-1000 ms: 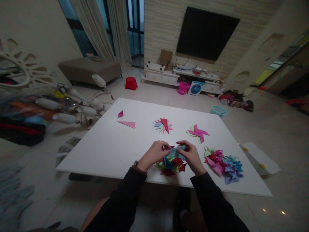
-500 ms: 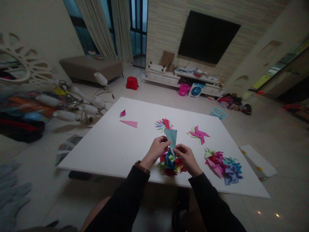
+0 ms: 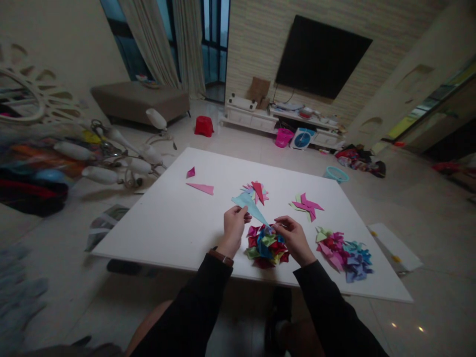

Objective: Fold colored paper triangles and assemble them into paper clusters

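Observation:
My left hand (image 3: 234, 225) pinches the wide end of a light blue folded paper triangle (image 3: 248, 204). Its narrow tip runs down to my right hand (image 3: 293, 237), whose closed fingers pinch that tip above a multicoloured ring of folded paper pieces (image 3: 267, 245) lying on the white board (image 3: 178, 223). Both hands are just above the ring, near the board's front edge.
A pile of loose folded pieces (image 3: 344, 253) lies at the right. A fan of coloured pieces (image 3: 256, 192) and a pink-green pinwheel (image 3: 305, 206) sit farther back. A pink triangle (image 3: 201, 188) and a small pink scrap (image 3: 191, 172) lie at the back left. A lamp fixture (image 3: 122, 158) lies beside the board.
The blue triangle went from lying low between my hands to standing upright, then tilted leftward. My left hand moved left and up with its wide end; my right hand stayed at the tip.

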The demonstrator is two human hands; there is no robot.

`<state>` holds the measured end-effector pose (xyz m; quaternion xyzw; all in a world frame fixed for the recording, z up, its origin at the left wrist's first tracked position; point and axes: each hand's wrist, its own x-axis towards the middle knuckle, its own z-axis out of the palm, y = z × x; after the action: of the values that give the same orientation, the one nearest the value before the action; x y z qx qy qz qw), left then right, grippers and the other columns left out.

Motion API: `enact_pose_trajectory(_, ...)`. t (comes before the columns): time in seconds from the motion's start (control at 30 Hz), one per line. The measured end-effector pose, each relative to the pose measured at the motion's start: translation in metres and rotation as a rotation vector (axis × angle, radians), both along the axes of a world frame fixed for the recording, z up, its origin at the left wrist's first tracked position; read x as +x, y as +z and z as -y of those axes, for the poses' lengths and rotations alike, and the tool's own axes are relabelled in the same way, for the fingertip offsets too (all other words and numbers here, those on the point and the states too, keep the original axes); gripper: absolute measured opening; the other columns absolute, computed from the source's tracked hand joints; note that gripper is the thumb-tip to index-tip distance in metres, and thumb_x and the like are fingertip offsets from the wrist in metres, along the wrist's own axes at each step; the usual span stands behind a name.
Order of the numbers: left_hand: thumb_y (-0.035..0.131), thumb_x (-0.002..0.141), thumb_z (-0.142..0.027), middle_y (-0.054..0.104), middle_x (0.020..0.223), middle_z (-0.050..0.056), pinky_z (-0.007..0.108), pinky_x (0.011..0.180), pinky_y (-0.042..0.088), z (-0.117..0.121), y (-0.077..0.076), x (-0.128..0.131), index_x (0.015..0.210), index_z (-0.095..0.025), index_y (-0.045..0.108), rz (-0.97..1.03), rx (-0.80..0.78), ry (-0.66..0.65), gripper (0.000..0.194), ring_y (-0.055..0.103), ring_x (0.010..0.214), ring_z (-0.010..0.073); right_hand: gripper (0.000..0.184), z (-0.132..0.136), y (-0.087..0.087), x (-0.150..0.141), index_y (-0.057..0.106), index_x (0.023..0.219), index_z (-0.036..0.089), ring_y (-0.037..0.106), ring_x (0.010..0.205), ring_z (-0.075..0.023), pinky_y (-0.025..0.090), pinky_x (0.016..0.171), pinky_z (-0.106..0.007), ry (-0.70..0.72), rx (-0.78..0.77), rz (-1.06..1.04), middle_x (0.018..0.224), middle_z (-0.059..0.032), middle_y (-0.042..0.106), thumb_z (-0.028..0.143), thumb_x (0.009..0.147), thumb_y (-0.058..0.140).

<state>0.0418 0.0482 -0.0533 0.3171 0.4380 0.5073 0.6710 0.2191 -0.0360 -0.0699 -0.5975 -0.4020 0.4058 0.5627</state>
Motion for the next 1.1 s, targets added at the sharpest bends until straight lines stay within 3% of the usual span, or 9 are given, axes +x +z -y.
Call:
enact_pose_trajectory(0.1, 0.075, 0.072, -0.035, 0.062, 0.060, 0.004, 0.024, 0.058, 0.048, 0.005, 0.001, 0.003, 0.066, -0.012, 0.063, -0.030, -0.015, -0.016, 0.027, 0.060, 0.057, 0.0123, 0.029, 0.006, 0.005, 0.007, 0.067, 0.088, 0.021, 0.066, 0.076, -0.0212, 0.054, 0.073, -0.036, -0.103, 0.095, 0.298, 0.082, -0.0042, 0.069, 0.045, 0.077, 0.079)
enact_pose_trajectory(0.23, 0.070, 0.075, -0.031, 0.063, 0.064, 0.005, 0.022, 0.053, 0.046, 0.016, 0.006, 0.008, 0.068, -0.011, 0.063, -0.021, -0.085, -0.107, 0.022, 0.062, 0.058, 0.0131, 0.015, 0.017, 0.013, -0.002, 0.070, 0.088, 0.023, 0.065, 0.092, -0.0234, 0.054, 0.079, -0.038, -0.003, 0.248, 0.606, 0.102, -0.0081, 0.068, 0.037, 0.083, 0.074)
enact_pose_trajectory(0.33, 0.067, 0.077, -0.025, 0.063, 0.064, 0.005, 0.021, 0.051, 0.045, 0.021, 0.010, 0.009, 0.069, -0.011, 0.063, -0.037, -0.137, -0.138, 0.017, 0.060, 0.054, 0.0118, 0.007, 0.019, 0.019, -0.015, 0.072, 0.086, 0.025, 0.065, 0.090, -0.0235, 0.053, 0.080, -0.039, 0.059, 0.300, 0.748, 0.097, -0.0076, 0.069, 0.031, 0.087, 0.070)
enact_pose_trajectory(0.53, 0.061, 0.076, -0.020, 0.065, 0.071, 0.005, 0.021, 0.050, 0.044, 0.017, 0.014, 0.000, 0.075, -0.012, 0.061, 0.022, -0.171, -0.140, 0.008, 0.058, 0.053, 0.0105, 0.009, 0.003, 0.027, -0.020, 0.074, 0.089, 0.026, 0.066, 0.086, -0.0230, 0.053, 0.079, -0.038, 0.114, 0.328, 0.832, 0.092, -0.0069, 0.071, 0.027, 0.089, 0.065)
enact_pose_trajectory(0.67, 0.052, 0.078, -0.020, 0.064, 0.069, 0.004, 0.020, 0.048, 0.041, 0.011, 0.013, -0.009, 0.077, -0.013, 0.060, 0.044, -0.162, -0.186, 0.010, 0.059, 0.054, 0.0111, 0.017, -0.035, 0.020, 0.011, 0.073, 0.086, 0.023, 0.066, 0.087, -0.0230, 0.052, 0.082, -0.039, 0.037, 0.269, 0.875, 0.091, -0.0074, 0.072, 0.036, 0.088, 0.063)
enact_pose_trajectory(0.77, 0.050, 0.077, -0.019, 0.064, 0.067, 0.004, 0.020, 0.047, 0.036, 0.008, 0.014, -0.013, 0.076, -0.013, 0.061, 0.039, -0.164, -0.254, 0.012, 0.058, 0.052, 0.0117, 0.033, -0.078, 0.010, 0.045, 0.071, 0.082, 0.019, 0.066, 0.079, -0.0239, 0.052, 0.078, -0.040, -0.155, 0.156, 0.892, 0.084, -0.0096, 0.072, 0.050, 0.083, 0.061)
enact_pose_trajectory(0.87, 0.051, 0.075, -0.017, 0.063, 0.064, 0.004, 0.020, 0.047, 0.035, 0.007, 0.016, -0.011, 0.072, -0.013, 0.061, 0.018, -0.138, -0.292, 0.011, 0.055, 0.049, 0.0110, 0.038, -0.121, -0.003, 0.069, 0.070, 0.079, 0.017, 0.065, 0.077, -0.0254, 0.052, 0.078, -0.041, -0.195, 0.109, 0.924, 0.082, -0.0119, 0.073, 0.053, 0.079, 0.060)
enact_pose_trajectory(1.1, 0.049, 0.081, -0.013, 0.062, 0.063, 0.003, 0.021, 0.052, 0.040, 0.004, 0.016, 0.003, 0.070, -0.014, 0.060, -0.029, -0.135, -0.321, 0.015, 0.054, 0.049, 0.0098, 0.031, -0.184, -0.046, 0.073, 0.071, 0.081, 0.015, 0.064, 0.083, -0.0242, 0.050, 0.083, -0.037, -0.250, 0.067, 0.995, 0.090, -0.0148, 0.073, 0.040, 0.082, 0.054)
